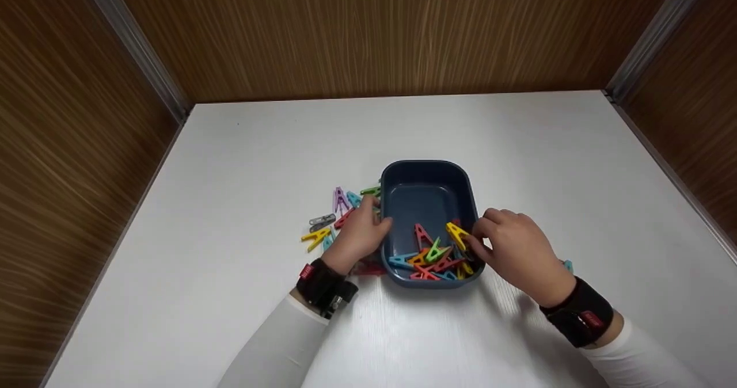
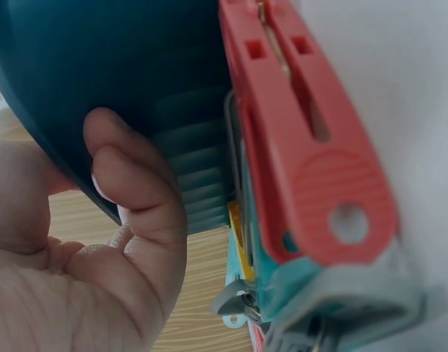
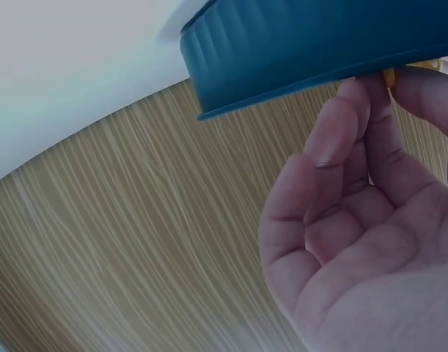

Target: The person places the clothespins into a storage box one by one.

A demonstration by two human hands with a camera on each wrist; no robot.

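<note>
A dark blue tub (image 1: pixel 426 164) stands mid-table with several coloured clothes pegs (image 1: pixel 432 258) heaped at its near end. My right hand (image 1: pixel 475 238) is at the tub's right rim and pinches a yellow peg (image 1: pixel 458 234) just above the heap; a sliver of that yellow peg (image 3: pixel 388 77) shows between my fingertips under the tub (image 3: pixel 319 44). My left hand (image 1: pixel 380 221) holds the tub's left wall, thumb at the rim, curled fingers (image 2: pixel 128 191) against the outside of the tub (image 2: pixel 99 59). A red peg (image 2: pixel 304 147) lies close by my left wrist.
Loose pegs lie on the white table (image 1: pixel 230 163) left of the tub: purple (image 1: pixel 339 198), green (image 1: pixel 371 191), grey (image 1: pixel 321 221), yellow (image 1: pixel 315 237). Wooden walls (image 1: pixel 368 31) enclose the table at the back and both sides.
</note>
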